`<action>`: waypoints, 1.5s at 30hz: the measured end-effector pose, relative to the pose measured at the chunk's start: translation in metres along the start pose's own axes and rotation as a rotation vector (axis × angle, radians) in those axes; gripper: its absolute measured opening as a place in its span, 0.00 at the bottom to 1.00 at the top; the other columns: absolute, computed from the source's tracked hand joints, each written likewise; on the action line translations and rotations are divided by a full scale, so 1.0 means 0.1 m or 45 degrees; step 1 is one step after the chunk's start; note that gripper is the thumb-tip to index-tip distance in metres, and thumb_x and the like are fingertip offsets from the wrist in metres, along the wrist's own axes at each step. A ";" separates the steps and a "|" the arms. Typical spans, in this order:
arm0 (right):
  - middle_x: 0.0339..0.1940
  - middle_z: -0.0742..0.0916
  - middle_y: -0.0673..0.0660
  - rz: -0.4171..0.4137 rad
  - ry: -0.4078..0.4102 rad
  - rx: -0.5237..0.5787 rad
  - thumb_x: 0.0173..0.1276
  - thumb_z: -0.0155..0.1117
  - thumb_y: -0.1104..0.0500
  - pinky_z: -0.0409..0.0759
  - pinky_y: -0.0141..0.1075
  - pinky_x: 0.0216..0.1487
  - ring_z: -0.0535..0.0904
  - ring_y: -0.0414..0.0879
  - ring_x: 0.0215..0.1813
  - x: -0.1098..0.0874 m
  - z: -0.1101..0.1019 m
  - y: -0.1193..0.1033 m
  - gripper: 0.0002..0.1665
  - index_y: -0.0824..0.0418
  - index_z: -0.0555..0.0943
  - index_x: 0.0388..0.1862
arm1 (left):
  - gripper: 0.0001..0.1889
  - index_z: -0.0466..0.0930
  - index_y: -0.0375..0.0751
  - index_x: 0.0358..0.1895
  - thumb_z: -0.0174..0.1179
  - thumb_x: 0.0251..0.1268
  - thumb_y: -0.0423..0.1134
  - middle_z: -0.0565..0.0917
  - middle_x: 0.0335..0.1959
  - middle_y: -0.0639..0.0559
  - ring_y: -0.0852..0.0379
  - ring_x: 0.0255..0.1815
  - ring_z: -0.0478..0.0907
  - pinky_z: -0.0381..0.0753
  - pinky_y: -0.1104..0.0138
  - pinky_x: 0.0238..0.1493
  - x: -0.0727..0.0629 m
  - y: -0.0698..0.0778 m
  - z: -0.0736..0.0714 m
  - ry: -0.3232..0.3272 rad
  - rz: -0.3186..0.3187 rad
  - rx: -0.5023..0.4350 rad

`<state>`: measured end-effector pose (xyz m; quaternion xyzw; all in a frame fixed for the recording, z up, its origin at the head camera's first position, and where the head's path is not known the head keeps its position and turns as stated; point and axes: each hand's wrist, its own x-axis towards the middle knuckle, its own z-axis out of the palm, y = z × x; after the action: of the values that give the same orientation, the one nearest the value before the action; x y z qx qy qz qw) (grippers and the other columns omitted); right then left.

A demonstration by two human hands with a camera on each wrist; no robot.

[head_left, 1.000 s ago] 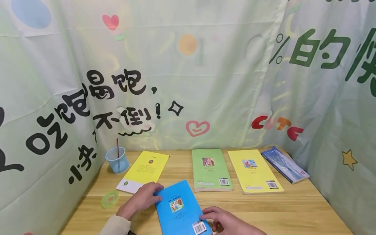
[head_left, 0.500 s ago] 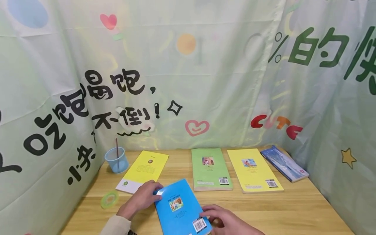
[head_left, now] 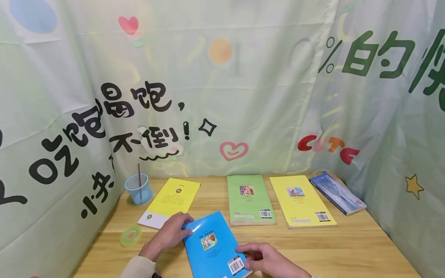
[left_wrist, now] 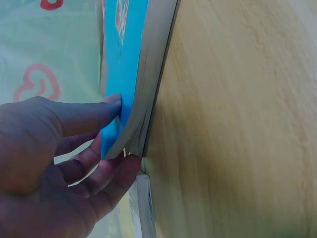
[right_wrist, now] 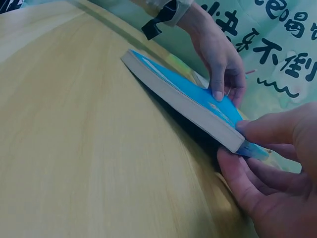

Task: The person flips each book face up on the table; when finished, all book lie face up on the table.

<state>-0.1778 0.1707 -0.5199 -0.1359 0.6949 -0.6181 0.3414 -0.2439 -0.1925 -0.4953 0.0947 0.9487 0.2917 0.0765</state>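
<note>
Right hand (head_left: 265, 258) fingers shifted, pinching blue book (head_left: 213, 251); left hand (head_left: 169, 232) pinches corner; left wrist view alone shows spread pages (left_wrist: 141, 121).

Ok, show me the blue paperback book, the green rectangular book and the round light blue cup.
Blue paperback book (head_left: 214, 250), head view: middle of the cover.
Green rectangular book (head_left: 248, 202), head view: middle of the cover.
Round light blue cup (head_left: 136, 195), head view: front wall.

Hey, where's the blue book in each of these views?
Head: blue book, bottom centre, cut off by the lower edge.
Left wrist: blue book, top, left of centre, running out of frame.
Right wrist: blue book, around the centre, slanting down to the right.
Shared landmark: the left hand, touching the blue book in all three.
</note>
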 end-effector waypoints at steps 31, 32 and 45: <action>0.79 0.78 0.63 -0.045 0.061 0.065 0.84 0.61 0.58 0.83 0.44 0.70 0.77 0.52 0.67 0.02 -0.10 0.00 0.30 0.63 0.73 0.81 | 0.10 0.88 0.49 0.58 0.65 0.81 0.42 0.88 0.58 0.51 0.53 0.48 0.79 0.81 0.65 0.46 -0.09 -0.25 -0.09 -0.110 0.104 -0.469; 0.80 0.76 0.63 -0.052 0.054 0.081 0.84 0.61 0.58 0.83 0.42 0.69 0.77 0.52 0.68 0.01 -0.10 0.00 0.31 0.62 0.72 0.82 | 0.11 0.88 0.47 0.59 0.65 0.81 0.42 0.88 0.58 0.49 0.53 0.47 0.78 0.82 0.66 0.45 -0.09 -0.26 -0.11 -0.120 0.106 -0.503; 0.78 0.78 0.65 -0.126 0.093 0.243 0.84 0.60 0.60 0.87 0.41 0.65 0.82 0.51 0.67 -0.03 -0.22 0.04 0.36 0.64 0.65 0.86 | 0.26 0.76 0.41 0.78 0.62 0.83 0.42 0.74 0.78 0.37 0.51 0.67 0.82 0.87 0.60 0.67 -0.14 -0.41 -0.20 -0.386 0.057 -0.978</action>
<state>-0.1888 0.1906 -0.5226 -0.1143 0.6372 -0.7021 0.2965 -0.2397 -0.2400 -0.5011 0.1218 0.7466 0.6090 0.2387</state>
